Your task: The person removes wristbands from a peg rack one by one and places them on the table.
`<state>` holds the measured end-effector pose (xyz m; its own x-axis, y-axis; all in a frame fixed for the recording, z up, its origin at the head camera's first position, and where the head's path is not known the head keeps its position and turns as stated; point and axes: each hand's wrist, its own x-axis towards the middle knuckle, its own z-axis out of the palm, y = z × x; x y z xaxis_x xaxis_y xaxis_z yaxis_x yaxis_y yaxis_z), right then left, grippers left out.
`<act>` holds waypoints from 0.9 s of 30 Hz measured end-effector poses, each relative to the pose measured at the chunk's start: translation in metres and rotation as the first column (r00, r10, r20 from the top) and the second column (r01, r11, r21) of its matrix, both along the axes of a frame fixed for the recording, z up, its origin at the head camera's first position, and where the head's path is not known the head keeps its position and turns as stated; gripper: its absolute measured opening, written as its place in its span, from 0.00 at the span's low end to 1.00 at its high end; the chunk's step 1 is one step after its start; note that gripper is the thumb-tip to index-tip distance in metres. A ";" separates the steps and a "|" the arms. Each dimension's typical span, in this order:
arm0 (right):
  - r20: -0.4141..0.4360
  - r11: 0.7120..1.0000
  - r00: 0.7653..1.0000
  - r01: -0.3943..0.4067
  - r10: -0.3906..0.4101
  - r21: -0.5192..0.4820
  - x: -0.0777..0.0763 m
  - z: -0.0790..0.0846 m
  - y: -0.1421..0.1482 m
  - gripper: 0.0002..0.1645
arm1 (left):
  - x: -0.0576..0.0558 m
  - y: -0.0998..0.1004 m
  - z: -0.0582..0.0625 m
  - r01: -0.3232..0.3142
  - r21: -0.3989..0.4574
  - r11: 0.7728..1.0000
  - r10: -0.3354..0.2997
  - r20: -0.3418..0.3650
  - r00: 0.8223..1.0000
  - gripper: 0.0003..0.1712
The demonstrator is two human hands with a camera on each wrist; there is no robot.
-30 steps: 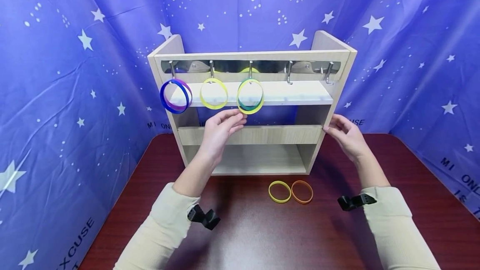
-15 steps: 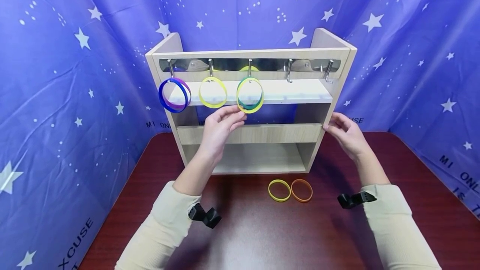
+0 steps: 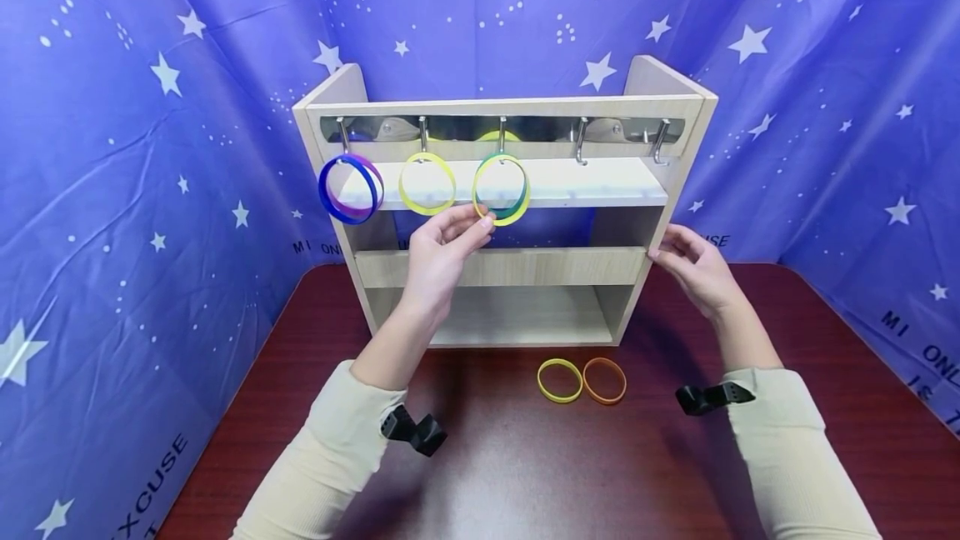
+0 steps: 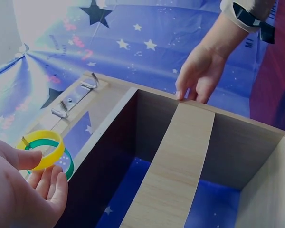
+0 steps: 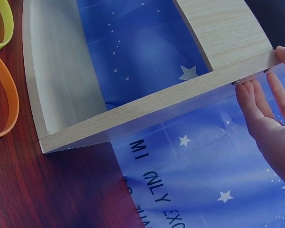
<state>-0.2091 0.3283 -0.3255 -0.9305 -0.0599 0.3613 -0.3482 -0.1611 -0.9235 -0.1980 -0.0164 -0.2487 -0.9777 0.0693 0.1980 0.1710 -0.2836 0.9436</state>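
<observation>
A yellow silicone wristband [image 4: 58,144] and a green wristband [image 4: 70,165] hang together from the third hook of a wooden shelf unit [image 3: 495,267]. My left hand [image 3: 438,261] pinches the yellow band at its lower left, thumb in front and fingers behind and below. The right hand [image 3: 696,269] rests against the unit's right side panel [image 5: 171,95]. Its thumb touches the front edge, and its fairly straight fingers lie along the outer face. A blue wristband [image 3: 326,194] and a purple one [image 3: 380,180] share the first hook. Another yellow wristband [image 3: 452,190] hangs on the second.
On the dark red table [image 3: 525,465], in front of the unit, lie a yellow wristband [image 3: 542,386] and an orange wristband [image 3: 622,386], side by side. Two bare hooks, the fourth [image 3: 581,144] and fifth [image 3: 661,144], are at the right. Blue star-patterned cloth [image 3: 480,15] surrounds the table.
My left thumb and fingers have moved slightly up onto the front yellow wristband's lower left. The right hand keeps its place on the side panel.
</observation>
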 end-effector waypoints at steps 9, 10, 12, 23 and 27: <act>-0.004 1.000 1.000 -0.004 0.004 -0.019 0.001 -0.003 0.000 0.22 | 0.000 0.001 0.001 -0.031 0.030 0.999 0.032 -0.038 0.999 0.16; -0.003 1.000 1.000 -0.002 0.002 -0.015 0.001 -0.003 0.001 0.22 | 0.000 0.001 0.002 -0.036 0.035 0.999 0.038 -0.039 0.999 0.16; -0.001 1.000 1.000 0.001 -0.001 -0.006 0.002 -0.004 0.001 0.22 | 0.000 0.001 0.003 -0.045 0.046 0.998 0.046 -0.039 0.998 0.16; 0.009 0.999 1.000 -0.019 0.019 -0.041 0.000 -0.001 0.000 0.22 | 0.003 0.000 0.015 -0.034 0.126 0.991 0.046 -0.092 0.995 0.18; 0.018 0.999 1.000 -0.015 0.016 -0.043 -0.001 -0.001 0.000 0.22 | 0.005 -0.002 0.015 -0.013 0.109 0.994 0.022 -0.080 0.997 0.18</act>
